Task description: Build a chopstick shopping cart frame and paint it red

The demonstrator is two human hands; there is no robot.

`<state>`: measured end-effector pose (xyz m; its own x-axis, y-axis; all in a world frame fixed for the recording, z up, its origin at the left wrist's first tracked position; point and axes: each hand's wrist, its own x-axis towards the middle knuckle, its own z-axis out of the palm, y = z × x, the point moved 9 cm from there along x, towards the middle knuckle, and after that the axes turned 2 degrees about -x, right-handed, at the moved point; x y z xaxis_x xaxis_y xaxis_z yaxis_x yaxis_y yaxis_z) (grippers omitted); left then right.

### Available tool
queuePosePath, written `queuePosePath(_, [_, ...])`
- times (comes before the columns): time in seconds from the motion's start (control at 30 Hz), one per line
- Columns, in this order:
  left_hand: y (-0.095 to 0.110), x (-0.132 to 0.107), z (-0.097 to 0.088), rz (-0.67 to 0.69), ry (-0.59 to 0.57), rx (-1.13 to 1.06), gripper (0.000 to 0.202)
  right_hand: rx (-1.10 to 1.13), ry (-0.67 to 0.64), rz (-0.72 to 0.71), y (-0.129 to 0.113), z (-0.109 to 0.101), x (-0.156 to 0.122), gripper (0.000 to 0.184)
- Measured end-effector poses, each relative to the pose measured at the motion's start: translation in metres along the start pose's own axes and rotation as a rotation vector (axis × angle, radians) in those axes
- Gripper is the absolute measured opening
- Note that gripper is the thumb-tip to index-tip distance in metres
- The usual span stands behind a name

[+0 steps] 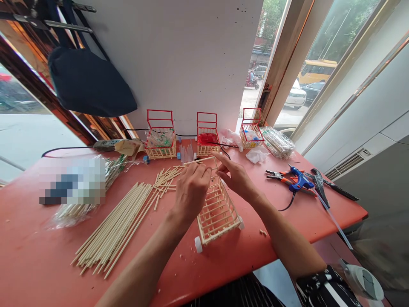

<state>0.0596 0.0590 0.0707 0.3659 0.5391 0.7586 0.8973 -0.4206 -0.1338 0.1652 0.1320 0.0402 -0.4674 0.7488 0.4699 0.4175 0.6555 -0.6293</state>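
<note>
A small cart built of pale wooden sticks [220,215], with white wheels at its near corners, stands on the red table between my hands. My left hand [191,189] is closed at the far left of the cart, its fingers curled on the stick frame; the fingertips are partly hidden. On the other side, my right hand [238,177] has its fingers stretched out, the index finger reaching to the corner of the raised stick handle [206,160]. Short cut sticks [166,177] lie loose left of my left hand.
Long wooden sticks [111,230] lie in a row at the left, near a plastic-wrapped bundle [78,211]. Three finished-looking carts with red handles, one a middle cart [207,140], line the wall. A blue glue gun [300,181] and pliers [281,175] lie at the right.
</note>
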Motion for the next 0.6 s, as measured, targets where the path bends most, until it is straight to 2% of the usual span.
queuePosePath(0.6, [0.0016, 0.0007, -0.0026, 0.003, 0.019, -0.012, 0.016, 0.018, -0.009, 0.026, 0.0002, -0.001, 0.0002, 0.071])
